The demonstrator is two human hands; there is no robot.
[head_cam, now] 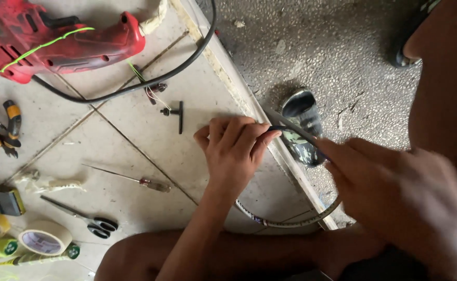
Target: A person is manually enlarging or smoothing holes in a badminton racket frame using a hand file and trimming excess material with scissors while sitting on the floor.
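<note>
The cable [291, 132] runs between my hands above the tiled floor [134, 135], pinched at its dark end by my left hand [233, 151]; my right hand [395, 198] grips it, blurred. It slants down-right, then loops underneath.

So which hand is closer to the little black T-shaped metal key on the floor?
Left. The left hand grips the black cable just right of the T-shaped key; the right hand is much farther right.

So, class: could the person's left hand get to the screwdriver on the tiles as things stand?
Probably yes: bare tile lies between the left hand and the screwdriver, but it pinches a cable and must let go first.
</note>
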